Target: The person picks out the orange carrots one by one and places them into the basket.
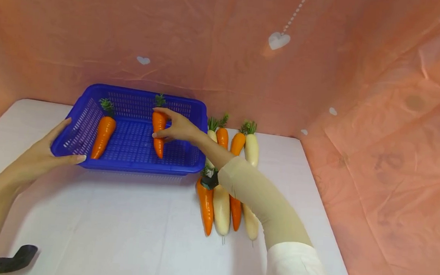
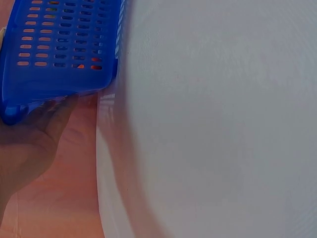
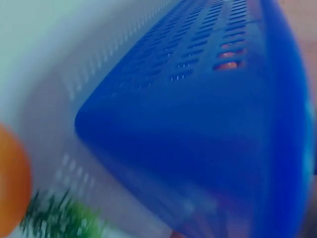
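A blue plastic basket [image 1: 137, 166] with slotted walls is at the back left of the white table. At its left front corner my left hand [image 1: 44, 153] grips the rim, thumb over the front edge and fingers along the side. The left wrist view shows the basket wall [image 2: 59, 77] with that hand [image 2: 29, 153] below it. Inside the basket, my right hand [image 1: 180, 127] holds an orange carrot [image 1: 160, 125] between thumb and fingers, its green top to the back. Another carrot [image 1: 104, 134] lies at the basket's left end.
Right of the basket lie several carrots [image 1: 205, 209] and white radishes [image 1: 221, 210] in two rows, partly hidden by my right forearm. A pink cloth [image 1: 240, 62] with white hearts hangs behind the table [image 1: 121, 228]. A black strap [image 1: 13, 261] is at my left wrist.
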{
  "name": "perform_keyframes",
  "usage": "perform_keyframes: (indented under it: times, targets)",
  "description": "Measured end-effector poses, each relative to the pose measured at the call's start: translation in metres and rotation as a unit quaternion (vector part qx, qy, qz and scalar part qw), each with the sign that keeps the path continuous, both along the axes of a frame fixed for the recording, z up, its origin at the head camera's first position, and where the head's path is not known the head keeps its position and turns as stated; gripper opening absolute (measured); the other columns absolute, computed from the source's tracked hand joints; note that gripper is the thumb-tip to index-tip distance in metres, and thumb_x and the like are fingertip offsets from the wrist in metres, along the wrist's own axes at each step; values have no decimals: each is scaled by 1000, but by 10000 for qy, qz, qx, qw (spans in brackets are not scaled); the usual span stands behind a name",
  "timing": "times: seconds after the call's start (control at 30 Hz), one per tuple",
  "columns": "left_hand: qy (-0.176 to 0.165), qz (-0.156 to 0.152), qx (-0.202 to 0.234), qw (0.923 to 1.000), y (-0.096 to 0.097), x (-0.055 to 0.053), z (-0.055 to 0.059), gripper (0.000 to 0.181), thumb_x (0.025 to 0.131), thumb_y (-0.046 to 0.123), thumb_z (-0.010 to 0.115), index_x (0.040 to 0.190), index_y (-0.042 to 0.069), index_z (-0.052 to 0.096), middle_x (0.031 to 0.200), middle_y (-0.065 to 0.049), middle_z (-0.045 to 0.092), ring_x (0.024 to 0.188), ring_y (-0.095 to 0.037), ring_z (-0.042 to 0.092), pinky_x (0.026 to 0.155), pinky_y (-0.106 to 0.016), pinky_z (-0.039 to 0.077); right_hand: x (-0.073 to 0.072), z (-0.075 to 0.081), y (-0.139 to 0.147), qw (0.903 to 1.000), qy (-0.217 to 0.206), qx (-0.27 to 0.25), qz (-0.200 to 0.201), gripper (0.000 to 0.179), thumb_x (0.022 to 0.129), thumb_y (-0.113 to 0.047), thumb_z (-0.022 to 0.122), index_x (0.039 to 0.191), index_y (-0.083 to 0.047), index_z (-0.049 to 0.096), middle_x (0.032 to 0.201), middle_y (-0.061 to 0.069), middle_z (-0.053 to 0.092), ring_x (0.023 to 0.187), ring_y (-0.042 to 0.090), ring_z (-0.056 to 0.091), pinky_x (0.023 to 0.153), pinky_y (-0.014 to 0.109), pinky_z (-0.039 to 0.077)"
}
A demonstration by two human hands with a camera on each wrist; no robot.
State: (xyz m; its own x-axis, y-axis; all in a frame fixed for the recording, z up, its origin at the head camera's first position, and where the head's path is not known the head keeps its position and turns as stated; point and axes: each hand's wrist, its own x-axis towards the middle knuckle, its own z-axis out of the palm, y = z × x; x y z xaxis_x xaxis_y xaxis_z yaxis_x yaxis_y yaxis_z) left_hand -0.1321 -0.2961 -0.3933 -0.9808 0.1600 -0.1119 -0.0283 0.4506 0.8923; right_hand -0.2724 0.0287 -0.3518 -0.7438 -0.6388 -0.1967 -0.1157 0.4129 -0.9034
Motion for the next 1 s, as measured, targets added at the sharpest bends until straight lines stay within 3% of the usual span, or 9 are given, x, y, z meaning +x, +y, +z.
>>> perform_keyframes:
  times: [0.2, 0.43, 0.63, 0.87, 1.0]
  targets:
    - [-42, 21, 82, 10000, 2, 1, -3, 100, 97, 22, 64, 157, 33, -15, 162, -20, -18, 145, -44, -19, 110, -68, -12, 3, -10, -26, 9998, -171, 17, -37, 83, 87, -4, 75, 157, -17, 31, 144, 18, 43, 105, 30, 64, 82, 43, 59]
    - [86, 49, -164, 9998, 0, -2, -3, 102, 95, 24, 67, 157, 37, -13, 163, -15, -17, 145, -45, -18, 110, -69, -12, 3, -15, -54, 9988, -378, 109, -298, 83, 86, -5, 76, 156, -22, 34, 139, 14, 49, 95, 25, 68, 79, 38, 60]
    - [-6, 124, -152, 9998, -2, -1, -2, 102, 95, 25, 67, 155, 41, -13, 163, -11, -19, 146, -43, -20, 110, -68, -13, 4, -21, -78, 9978, -472, 233, -404, 83, 85, -7, 78, 155, -25, 37, 136, 9, 52, 91, 19, 67, 76, 34, 60]
    - [87, 94, -176, 9998, -2, -2, -4, 102, 95, 23, 67, 157, 36, -13, 163, -11, -19, 145, -44, -20, 110, -68, -13, 8, -28, -103, 9952, -403, 653, -602, 83, 84, -8, 80, 153, -32, 40, 134, 4, 54, 86, 16, 67, 65, 29, 60]
    - [46, 108, -233, 9997, -1, -3, -2, 103, 95, 25, 68, 156, 39, -13, 163, -12, -19, 145, -46, -19, 110, -71, -11, 11, -31, -114, 9906, -223, 1182, -653, 83, 85, -14, 80, 153, -38, 38, 138, -1, 53, 83, 12, 66, 61, 26, 59]
